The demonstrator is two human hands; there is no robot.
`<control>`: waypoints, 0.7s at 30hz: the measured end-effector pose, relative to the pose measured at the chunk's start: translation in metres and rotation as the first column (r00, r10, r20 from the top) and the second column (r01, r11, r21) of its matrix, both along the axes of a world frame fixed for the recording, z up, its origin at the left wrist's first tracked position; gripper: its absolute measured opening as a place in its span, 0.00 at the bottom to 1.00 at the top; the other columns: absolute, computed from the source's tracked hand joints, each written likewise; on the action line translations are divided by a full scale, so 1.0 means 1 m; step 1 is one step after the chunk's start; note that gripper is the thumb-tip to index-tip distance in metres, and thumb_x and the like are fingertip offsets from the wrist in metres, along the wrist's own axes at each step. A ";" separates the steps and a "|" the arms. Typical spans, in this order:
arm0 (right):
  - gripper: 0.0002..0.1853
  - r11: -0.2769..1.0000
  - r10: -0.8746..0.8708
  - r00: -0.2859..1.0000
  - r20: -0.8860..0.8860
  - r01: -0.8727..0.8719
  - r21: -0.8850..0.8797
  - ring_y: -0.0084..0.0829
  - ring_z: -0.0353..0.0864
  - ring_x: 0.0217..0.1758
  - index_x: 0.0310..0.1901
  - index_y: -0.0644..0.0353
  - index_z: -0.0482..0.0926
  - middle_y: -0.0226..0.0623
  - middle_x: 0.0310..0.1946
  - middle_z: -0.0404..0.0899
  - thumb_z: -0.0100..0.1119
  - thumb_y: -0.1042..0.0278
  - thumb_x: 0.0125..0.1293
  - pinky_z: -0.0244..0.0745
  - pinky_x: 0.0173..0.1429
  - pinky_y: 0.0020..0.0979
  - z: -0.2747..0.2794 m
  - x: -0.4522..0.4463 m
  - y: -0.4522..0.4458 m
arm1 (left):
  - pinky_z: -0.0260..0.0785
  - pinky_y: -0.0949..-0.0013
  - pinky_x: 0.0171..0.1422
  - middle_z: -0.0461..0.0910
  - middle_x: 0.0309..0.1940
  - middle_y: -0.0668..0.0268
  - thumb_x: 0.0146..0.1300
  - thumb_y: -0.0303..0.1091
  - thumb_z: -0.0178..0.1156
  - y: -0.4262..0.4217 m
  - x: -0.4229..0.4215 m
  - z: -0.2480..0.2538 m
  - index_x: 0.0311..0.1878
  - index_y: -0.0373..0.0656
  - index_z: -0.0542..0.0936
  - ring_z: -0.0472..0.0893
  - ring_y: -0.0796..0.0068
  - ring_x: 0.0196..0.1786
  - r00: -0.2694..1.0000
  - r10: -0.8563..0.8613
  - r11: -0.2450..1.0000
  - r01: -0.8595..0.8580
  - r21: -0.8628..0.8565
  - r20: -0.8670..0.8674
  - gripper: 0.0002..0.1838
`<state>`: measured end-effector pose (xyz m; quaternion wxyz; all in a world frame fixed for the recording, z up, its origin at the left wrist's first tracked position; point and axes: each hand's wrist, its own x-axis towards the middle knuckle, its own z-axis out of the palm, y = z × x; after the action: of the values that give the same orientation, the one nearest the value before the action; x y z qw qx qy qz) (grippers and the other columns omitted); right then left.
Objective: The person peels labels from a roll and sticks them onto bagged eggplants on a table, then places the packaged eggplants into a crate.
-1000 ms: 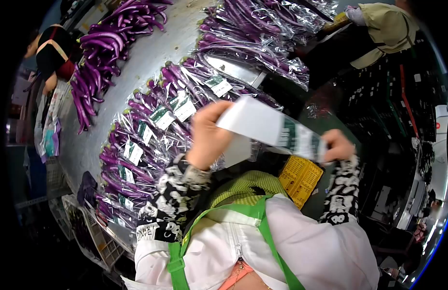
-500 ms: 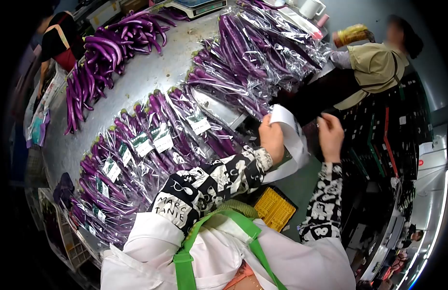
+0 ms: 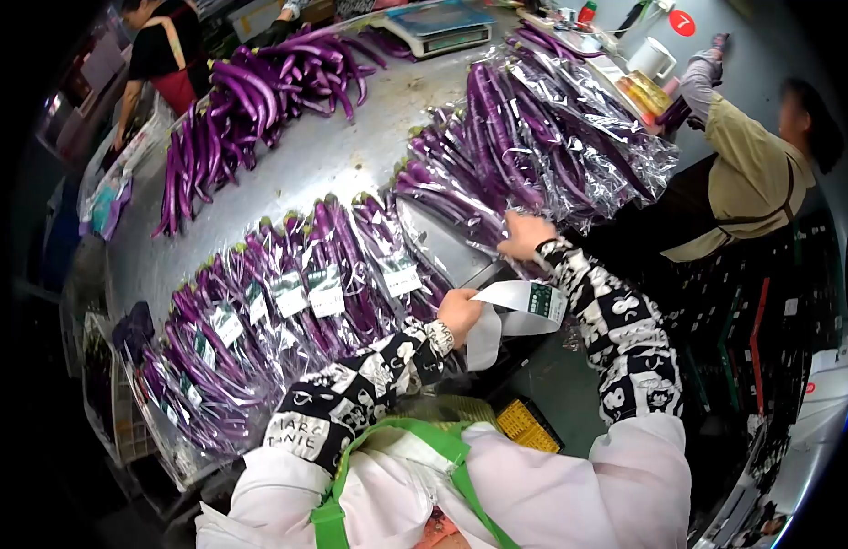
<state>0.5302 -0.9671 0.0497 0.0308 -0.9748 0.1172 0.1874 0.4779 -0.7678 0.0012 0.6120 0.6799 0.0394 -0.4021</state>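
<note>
My left hand (image 3: 459, 317) is closed on a curling white strip of labels (image 3: 511, 295), with a green-and-white label (image 3: 540, 299) near its right end. Beyond it, my right hand (image 3: 526, 237) reaches to the near end of a bag of eggplants (image 3: 461, 212), its fingers closed on the clear plastic; the fingertips are partly hidden. To the left lies a row of bagged eggplants (image 3: 300, 247), several bearing green-and-white labels like the one on this labelled bag (image 3: 401, 278).
Loose eggplants (image 3: 246, 96) are heaped at the far left of the metal table (image 3: 323, 160). A scale (image 3: 442, 32) stands at the back. More bagged eggplants (image 3: 552, 119) fill the right side. One co-worker (image 3: 753, 174) stands at right, another (image 3: 163, 55) at far left. A yellow crate (image 3: 526, 426) is below.
My right hand has moved from beside the strip to the bagged eggplants. My left hand has drawn the label strip back toward me. The co-worker at right has stretched an arm toward the back.
</note>
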 end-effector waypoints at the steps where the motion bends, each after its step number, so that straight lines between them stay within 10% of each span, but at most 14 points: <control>1: 0.26 0.997 0.068 0.997 0.037 -0.067 -0.030 0.50 0.81 0.46 0.48 0.58 0.75 0.52 0.42 0.81 0.59 0.49 0.50 0.75 0.51 0.46 0.001 0.003 -0.003 | 0.64 0.72 0.29 0.77 0.24 0.70 0.62 0.31 0.56 0.003 -0.002 0.004 0.42 0.35 0.82 0.72 0.81 0.26 0.992 -0.110 0.992 0.106 0.076 0.055 0.11; 7: 0.14 0.855 0.359 0.909 0.210 -0.230 -0.464 0.41 0.82 0.41 0.37 0.58 0.81 0.41 0.35 0.83 0.55 0.57 0.56 0.71 0.45 0.44 -0.003 -0.002 0.016 | 0.56 0.73 0.16 0.71 0.17 0.68 0.66 0.34 0.52 0.002 -0.002 0.008 0.44 0.34 0.80 0.67 0.79 0.13 0.967 -0.254 0.967 0.255 0.032 -0.028 0.13; 10: 0.16 0.981 0.088 0.935 0.345 -0.020 -0.195 0.48 0.82 0.42 0.36 0.60 0.78 0.47 0.37 0.82 0.53 0.53 0.60 0.73 0.48 0.49 0.052 0.019 0.013 | 0.64 0.74 0.14 0.77 0.23 0.64 0.71 0.37 0.48 -0.009 -0.010 0.023 0.52 0.37 0.73 0.75 0.77 0.15 0.903 -0.233 0.958 0.149 -0.243 -0.361 0.15; 15: 0.17 0.981 0.159 0.868 0.470 -0.084 -0.178 0.56 0.80 0.39 0.36 0.64 0.72 0.55 0.32 0.80 0.52 0.55 0.63 0.73 0.45 0.50 0.134 0.019 0.017 | 0.77 0.68 0.30 0.81 0.29 0.61 0.67 0.33 0.53 -0.061 0.025 -0.017 0.50 0.36 0.75 0.83 0.69 0.27 0.977 0.115 0.901 -0.178 -0.395 -0.178 0.13; 17: 0.17 0.989 0.137 0.837 0.529 -0.087 -0.118 0.59 0.77 0.38 0.37 0.64 0.69 0.57 0.32 0.78 0.53 0.55 0.64 0.69 0.43 0.52 0.150 0.001 0.027 | 0.78 0.65 0.35 0.83 0.36 0.58 0.65 0.30 0.55 -0.061 0.066 -0.059 0.50 0.34 0.76 0.84 0.66 0.38 0.956 0.192 0.974 -0.158 -0.159 0.223 0.13; 18: 0.17 0.990 0.129 0.825 0.551 -0.080 -0.112 0.60 0.76 0.37 0.38 0.66 0.69 0.58 0.31 0.77 0.55 0.57 0.64 0.68 0.42 0.53 0.150 -0.004 0.029 | 0.78 0.66 0.38 0.83 0.40 0.57 0.64 0.30 0.56 -0.039 0.096 -0.071 0.48 0.35 0.77 0.84 0.65 0.40 0.853 -0.238 0.963 0.145 0.228 0.465 0.12; 21: 0.16 0.957 -0.133 0.801 0.584 -0.050 0.286 0.58 0.78 0.35 0.35 0.66 0.69 0.59 0.30 0.78 0.55 0.59 0.65 0.71 0.42 0.51 0.124 -0.007 0.035 | 0.77 0.67 0.44 0.83 0.42 0.53 0.61 0.31 0.57 -0.010 0.115 -0.031 0.41 0.36 0.81 0.84 0.61 0.44 0.516 -0.699 0.672 0.237 0.702 0.496 0.10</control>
<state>0.5237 -0.9325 0.1737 0.2112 -0.9660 0.0947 -0.1147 0.5930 -0.7783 -0.0301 0.2083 0.9073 -0.2911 -0.2204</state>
